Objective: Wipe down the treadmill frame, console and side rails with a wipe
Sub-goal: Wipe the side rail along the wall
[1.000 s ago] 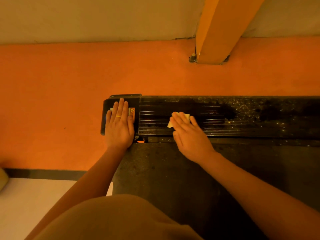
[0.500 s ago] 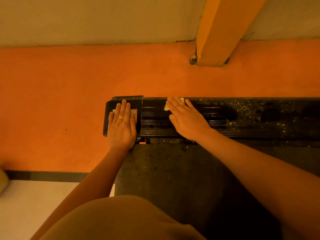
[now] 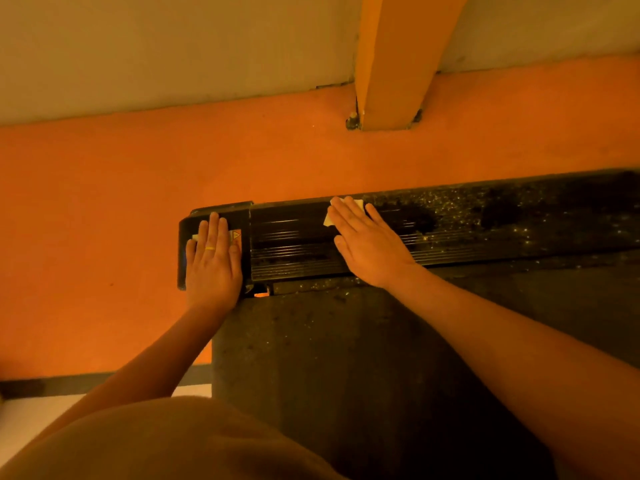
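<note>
Head view: your right hand (image 3: 370,244), fingers straight and flat, presses the wipe (image 3: 328,219) against the ribbed side rail (image 3: 294,244). Within the last second the wipe has travelled from the rail's middle to its far edge. Your left hand (image 3: 213,261) stays flat, fingers extended, on the end cap (image 3: 221,211). Judge this section nearly done; the speckled dust (image 3: 450,202) further right remains unwiped.
</note>
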### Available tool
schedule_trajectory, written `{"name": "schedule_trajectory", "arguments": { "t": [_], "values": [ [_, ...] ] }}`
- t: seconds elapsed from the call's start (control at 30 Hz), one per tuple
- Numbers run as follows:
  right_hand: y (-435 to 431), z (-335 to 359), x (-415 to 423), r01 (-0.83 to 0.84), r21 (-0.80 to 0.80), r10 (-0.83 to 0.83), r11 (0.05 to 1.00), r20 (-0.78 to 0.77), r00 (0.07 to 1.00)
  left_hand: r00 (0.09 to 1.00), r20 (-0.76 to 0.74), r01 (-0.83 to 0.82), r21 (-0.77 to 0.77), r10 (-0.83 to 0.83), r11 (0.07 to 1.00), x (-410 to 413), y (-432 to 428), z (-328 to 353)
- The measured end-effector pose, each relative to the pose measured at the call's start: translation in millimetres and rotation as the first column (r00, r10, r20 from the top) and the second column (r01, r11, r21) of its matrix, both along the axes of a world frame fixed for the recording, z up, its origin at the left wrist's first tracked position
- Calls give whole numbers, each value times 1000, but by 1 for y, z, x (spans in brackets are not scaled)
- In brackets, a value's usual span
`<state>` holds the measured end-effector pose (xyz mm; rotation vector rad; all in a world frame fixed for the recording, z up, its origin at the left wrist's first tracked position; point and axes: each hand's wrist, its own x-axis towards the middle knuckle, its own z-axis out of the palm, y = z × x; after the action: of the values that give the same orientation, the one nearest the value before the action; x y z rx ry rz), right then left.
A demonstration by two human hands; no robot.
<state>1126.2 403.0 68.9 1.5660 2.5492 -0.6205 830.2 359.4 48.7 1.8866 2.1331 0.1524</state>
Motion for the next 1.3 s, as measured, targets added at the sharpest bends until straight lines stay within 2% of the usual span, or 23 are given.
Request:
{"name": "schedule_trajectory", "arguments": {
  "t": [0.1,0.2,0.27,0.37,0.47,0.57,0.67,0.77,0.9,1.0,1.2,1.3],
  "values": [
    [-5,3,33,48,-9,-47,999,53,997,999,40,32,-104,-28,994,1,5,13],
    [-4,5,39,62,-28,-60,998,54,997,976,84,210,-150,-199,966,15,16,36],
    [-2,5,36,91,-37,-90,995,29,995,932,78,362,-185,-353,914,36,27,51],
    [0,3,32,142,-38,-141,989,12,990,860,71,504,-271,-505,820,78,42,66],
    [-21,3,35,163,-26,-163,986,10,987,803,60,576,-335,-594,745,110,54,75],
    [-66,5,42,154,-25,-154,988,6,988,743,17,617,-404,-670,675,109,62,80],
    [-68,6,48,139,-58,-140,989,-5,990,748,-45,572,-461,-662,678,103,68,81],
    [-28,8,46,178,-46,-178,983,0,984,771,-81,542,-439,-632,717,122,66,70],
    [3,8,46,179,-39,-179,983,2,984,934,-19,334,-305,-356,892,163,40,41],
    [-25,6,50,157,-5,-157,988,-24,987,976,-53,199,-189,-212,962,181,24,22],
    [-86,-3,71,76,105,-76,992,-6,997,984,-104,139,-67,-146,988,186,18,5],
    [-82,5,81,-19,59,20,998,-19,1000,984,-110,133,-48,-138,990,186,17,2]
  ]
}}
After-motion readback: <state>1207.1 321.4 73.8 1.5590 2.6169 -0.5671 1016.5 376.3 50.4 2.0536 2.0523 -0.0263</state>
